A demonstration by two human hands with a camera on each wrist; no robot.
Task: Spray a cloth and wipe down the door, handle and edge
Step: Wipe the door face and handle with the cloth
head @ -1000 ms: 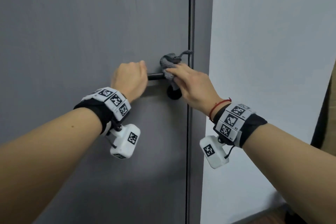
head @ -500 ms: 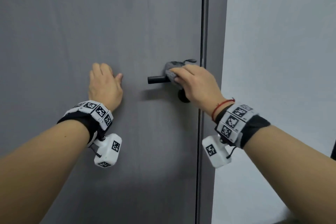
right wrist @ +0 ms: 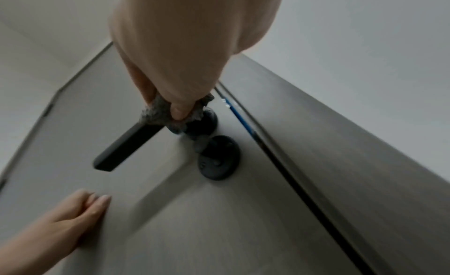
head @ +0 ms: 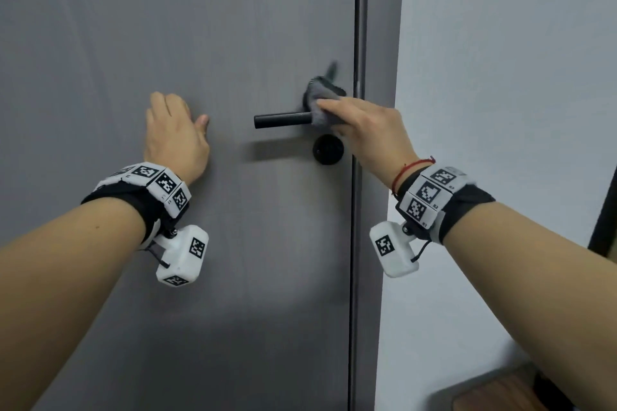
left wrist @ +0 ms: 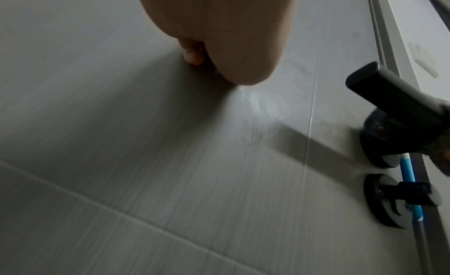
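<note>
The grey door [head: 233,27] filled most of the head view, its right edge [head: 360,27] running vertically as a dark strip beside the door frame [head: 384,43], with a pale wall [head: 500,77] beyond the frame. The left hand [head: 175,137] lay against the door face to the left of the handle, fingers extended and close together, thumb pointing toward the handle; it held nothing, and the left wrist view showed the heel of the palm [left wrist: 231,48] in contact with the panel. The right hand [head: 367,130] was positioned at the inner end of the handle, near the right edge of the door, with fingers and thumb curled around a bunched grey cloth [head: 322,100]. The right wrist view showed the thumb [right wrist: 180,110] pressing the cloth [right wrist: 158,111] onto the lever. The black lever handle [head: 282,119] stood horizontal, its free end pointing left and bare, its inner end covered by the cloth. A loose corner of the cloth projected upward above the hand. Directly below the handle's base sat a round black lock rosette [head: 328,149], uncovered. A thin blue strip [right wrist: 239,115] ran along the door edge beside the handle base. A faint glossy smear [left wrist: 263,104] showed on the door face between the left hand and the handle.
</note>
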